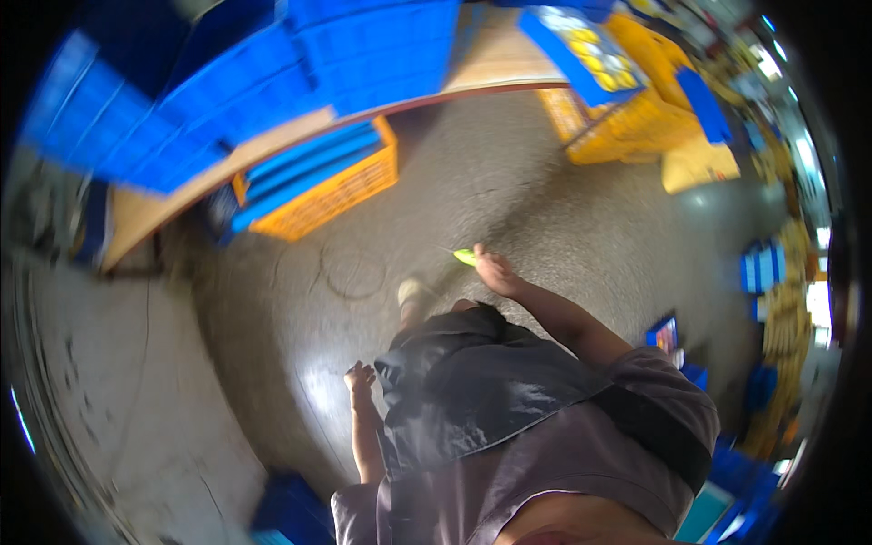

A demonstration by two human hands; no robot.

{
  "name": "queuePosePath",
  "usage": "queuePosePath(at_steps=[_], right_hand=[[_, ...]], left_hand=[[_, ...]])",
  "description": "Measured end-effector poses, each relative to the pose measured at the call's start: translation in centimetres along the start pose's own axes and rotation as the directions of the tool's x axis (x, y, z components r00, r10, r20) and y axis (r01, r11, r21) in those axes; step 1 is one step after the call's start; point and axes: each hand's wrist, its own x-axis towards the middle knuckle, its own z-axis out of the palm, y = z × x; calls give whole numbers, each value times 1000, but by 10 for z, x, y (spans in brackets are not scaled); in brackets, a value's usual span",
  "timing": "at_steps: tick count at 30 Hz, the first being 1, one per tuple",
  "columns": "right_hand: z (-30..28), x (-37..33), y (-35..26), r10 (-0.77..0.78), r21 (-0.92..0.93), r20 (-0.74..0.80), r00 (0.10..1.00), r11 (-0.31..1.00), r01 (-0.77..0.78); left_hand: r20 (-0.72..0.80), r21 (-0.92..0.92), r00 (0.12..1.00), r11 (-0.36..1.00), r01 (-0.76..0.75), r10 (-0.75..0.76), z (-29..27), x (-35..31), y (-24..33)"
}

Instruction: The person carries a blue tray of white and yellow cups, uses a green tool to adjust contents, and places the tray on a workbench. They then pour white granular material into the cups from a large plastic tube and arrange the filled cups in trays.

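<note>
Yellow-green and small, a thin object (464, 256) is pinched at the fingertips of the right hand (495, 271), which is stretched forward over the speckled grey floor (545, 200). The object's long axis appears to run up and to the left, away from the fingers (blur hides its exact kind). The fingers are seen curled around its near end, so a grasp is judged likely. The left hand (360, 377) is held low beside the dark apron (463, 391), fingers loosely spread, nothing in it, and well apart from the object. An orange crate (345, 195) is tucked beneath the wooden table (495, 64) ahead.
</note>
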Motion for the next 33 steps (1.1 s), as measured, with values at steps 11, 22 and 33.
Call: queuePosePath(at_steps=[11,22,33], right_hand=[[-132,18,284,677,306,-285,679,735,-605],[-58,31,508,868,748,487,96,-357,-560],[-197,138,629,746,894,446,496,-405,-195]], left_hand=[[635,175,696,815,-552,335,443,-82,290],[951,245,297,807,-538,-91,883,-416,224],[832,-56,552,980,191,-59,1145,-454,126]])
